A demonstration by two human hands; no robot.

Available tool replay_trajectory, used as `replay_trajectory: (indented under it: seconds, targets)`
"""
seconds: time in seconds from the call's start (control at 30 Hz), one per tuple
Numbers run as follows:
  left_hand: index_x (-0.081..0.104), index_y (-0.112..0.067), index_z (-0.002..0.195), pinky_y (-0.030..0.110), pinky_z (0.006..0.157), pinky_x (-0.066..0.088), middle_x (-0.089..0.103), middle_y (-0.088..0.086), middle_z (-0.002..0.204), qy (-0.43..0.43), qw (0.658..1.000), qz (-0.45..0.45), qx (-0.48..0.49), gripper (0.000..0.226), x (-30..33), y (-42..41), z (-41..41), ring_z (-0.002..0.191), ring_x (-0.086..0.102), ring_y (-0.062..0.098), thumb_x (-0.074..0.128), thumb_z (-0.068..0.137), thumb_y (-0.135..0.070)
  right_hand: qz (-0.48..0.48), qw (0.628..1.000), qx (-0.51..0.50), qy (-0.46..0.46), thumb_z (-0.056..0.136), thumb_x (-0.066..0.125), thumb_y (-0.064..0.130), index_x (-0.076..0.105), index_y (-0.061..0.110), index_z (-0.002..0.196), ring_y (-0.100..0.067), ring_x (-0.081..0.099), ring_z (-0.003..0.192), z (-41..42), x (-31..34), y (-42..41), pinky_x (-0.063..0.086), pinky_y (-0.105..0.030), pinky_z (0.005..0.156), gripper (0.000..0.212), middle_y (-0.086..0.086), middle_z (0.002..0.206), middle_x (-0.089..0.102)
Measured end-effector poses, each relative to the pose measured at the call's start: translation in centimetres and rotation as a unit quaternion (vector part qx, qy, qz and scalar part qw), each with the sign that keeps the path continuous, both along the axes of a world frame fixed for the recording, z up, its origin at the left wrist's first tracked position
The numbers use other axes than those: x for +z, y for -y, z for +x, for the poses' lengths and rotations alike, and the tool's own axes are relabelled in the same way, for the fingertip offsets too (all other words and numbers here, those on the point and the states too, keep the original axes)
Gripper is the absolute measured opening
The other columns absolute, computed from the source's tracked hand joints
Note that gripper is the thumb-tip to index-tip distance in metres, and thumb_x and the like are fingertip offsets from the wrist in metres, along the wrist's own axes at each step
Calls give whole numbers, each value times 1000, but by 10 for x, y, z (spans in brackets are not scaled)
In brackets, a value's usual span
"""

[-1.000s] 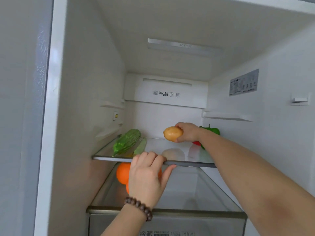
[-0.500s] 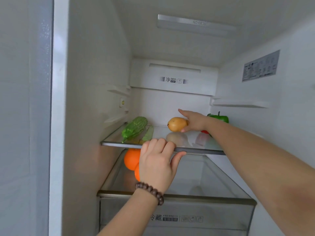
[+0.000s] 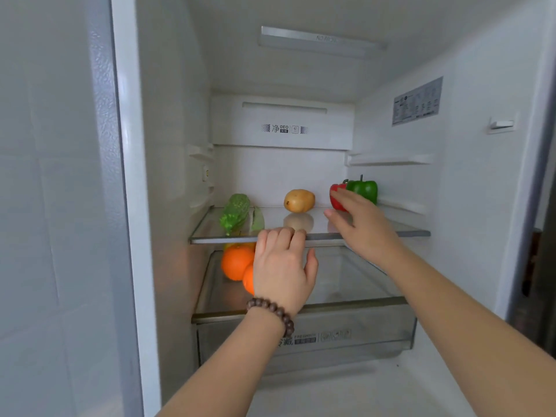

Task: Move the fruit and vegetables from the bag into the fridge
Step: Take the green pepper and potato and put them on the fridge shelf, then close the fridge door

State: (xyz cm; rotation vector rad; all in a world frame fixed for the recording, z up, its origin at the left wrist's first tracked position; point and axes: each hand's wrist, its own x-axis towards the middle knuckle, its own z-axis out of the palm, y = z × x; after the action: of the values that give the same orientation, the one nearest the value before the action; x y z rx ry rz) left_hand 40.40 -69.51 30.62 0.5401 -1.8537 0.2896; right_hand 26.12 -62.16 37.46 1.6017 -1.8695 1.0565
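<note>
A yellow-brown potato (image 3: 299, 200) lies alone at the back middle of the fridge's glass shelf (image 3: 400, 228). My right hand (image 3: 361, 225) hovers over the shelf just right of it, fingers spread, holding nothing. My left hand (image 3: 284, 266) grips the shelf's front edge, a bead bracelet on its wrist. A bumpy green gourd (image 3: 235, 212) and a pale green pod (image 3: 257, 219) lie on the shelf's left. A red pepper (image 3: 336, 192) and a green pepper (image 3: 363, 189) stand at the back right. Oranges (image 3: 236, 263) sit below the shelf. No bag is in view.
A clear crisper drawer (image 3: 346, 338) sits under the lower shelf. The fridge's white side walls (image 3: 481, 176) carry shelf rails. The door frame (image 3: 126, 206) stands at the left. The glass shelf is bare between the potato and its front edge.
My right hand set the potato down on the shelf, let go and drew back to the right. My left hand stays on the shelf edge. The camera moved closer.
</note>
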Motion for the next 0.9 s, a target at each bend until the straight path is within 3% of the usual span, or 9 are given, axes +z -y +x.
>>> replay_trajectory:
  seconds: [0.17,0.33,0.4,0.53,0.63,0.77,0.9]
  targets:
    - [50,-6,130,43,113,20,56,13,129,96,995,16,29,59,-6,-3,9,123,47,30,44,82,-38,14,998,-55,24,92,44,42,41,19,138,-13,31,136,8,-50,-57,16,-19,107,52,1,147,38]
    - [31,-1,143,39,117,9,29,16,151,161,985,52,26,76,-24,-20,31,143,20,29,30,83,-47,60,992,-93,51,89,43,46,45,17,135,-18,38,133,21,-89,-119,24,-22,109,54,-5,144,43]
    - [26,-2,145,39,118,9,24,15,153,175,981,86,14,79,-40,-36,40,144,14,28,29,83,-50,69,992,-92,58,86,37,53,44,18,136,-17,37,133,32,-103,-149,25,-27,112,61,-4,144,43]
    - [21,-6,147,41,118,11,21,13,155,192,972,135,3,82,-81,-101,52,145,12,27,21,82,-57,87,988,-109,61,91,40,47,37,24,140,-11,29,136,58,-130,-218,16,-20,109,54,4,149,33]
    - [22,-11,147,40,118,12,21,12,155,189,968,164,-28,80,-109,-168,56,144,15,26,23,85,-59,101,985,-128,49,91,36,53,35,27,140,-12,23,139,71,-153,-279,21,-30,114,56,6,152,27]
    - [27,-12,146,39,118,13,28,9,153,173,967,176,-58,75,-139,-276,63,143,21,23,26,88,-59,42,989,-143,-25,91,37,50,47,19,133,-20,27,139,70,-181,-388,32,-45,110,53,-5,147,37]
    - [20,-15,148,36,118,6,21,4,156,198,951,230,-59,78,-168,-362,79,145,10,17,19,86,-63,17,970,-230,-79,91,42,44,49,12,131,-28,24,141,53,-197,-491,26,-53,111,52,-13,146,38]
